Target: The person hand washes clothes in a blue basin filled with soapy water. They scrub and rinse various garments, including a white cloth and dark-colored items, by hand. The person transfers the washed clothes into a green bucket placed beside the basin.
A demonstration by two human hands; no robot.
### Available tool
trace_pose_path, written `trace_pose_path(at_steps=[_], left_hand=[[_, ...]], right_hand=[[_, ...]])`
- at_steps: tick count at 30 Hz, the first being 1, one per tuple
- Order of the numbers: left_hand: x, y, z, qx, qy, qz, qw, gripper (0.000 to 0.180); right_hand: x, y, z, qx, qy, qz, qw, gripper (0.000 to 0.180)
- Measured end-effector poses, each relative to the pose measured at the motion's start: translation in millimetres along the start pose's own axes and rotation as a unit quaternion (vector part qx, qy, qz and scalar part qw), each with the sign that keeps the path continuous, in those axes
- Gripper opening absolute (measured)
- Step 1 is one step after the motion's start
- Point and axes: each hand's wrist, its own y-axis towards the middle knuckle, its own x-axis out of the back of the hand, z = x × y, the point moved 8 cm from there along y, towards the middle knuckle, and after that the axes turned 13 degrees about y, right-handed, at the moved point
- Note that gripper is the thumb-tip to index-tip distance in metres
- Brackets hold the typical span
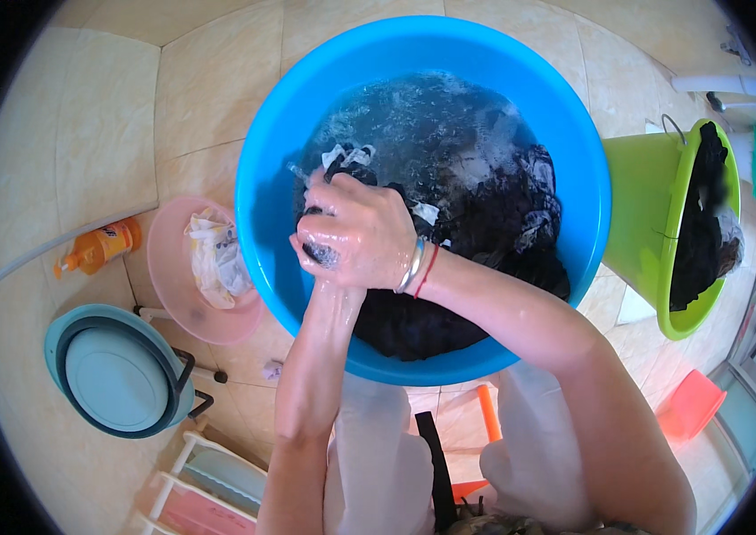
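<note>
Both hands meet over the blue basin [262, 178], which stands on the tiled floor [101, 116]; the right hand [364, 236], wet and wearing a silver bangle [412, 266], has its fingers clenched on a bunch of dark cloth [485, 223] soaking in soapy water; the left hand [329, 272] lies mostly hidden beneath it, so whether its fingers grip the cloth I cannot tell; a pink bowl [173, 267] with pale laundry sits just beside the basin, a green bucket [654, 205] on the other side.
</note>
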Motion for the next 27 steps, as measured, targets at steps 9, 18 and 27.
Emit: trace_pose_path(at_steps=[9, 18, 27], left_hand=[[-9.3, -18.5, -12.3, -0.032, 0.122, -0.148, 0.981, 0.041], [76.5, 4.0, -25.4, -0.084, 0.250, -0.186, 0.947, 0.042], [19.2, 16.6, -11.0, -0.037, 0.164, -0.039, 0.985, 0.054]], right_hand=[[16.6, -26.1, -145.4, -0.095, -0.208, 0.096, 0.969, 0.022], [3.3, -65.0, -169.8, -0.150, -0.319, 0.277, 0.894, 0.050], [-8.5, -33.4, -117.7, -0.212, -0.159, 0.146, 0.953, 0.030]])
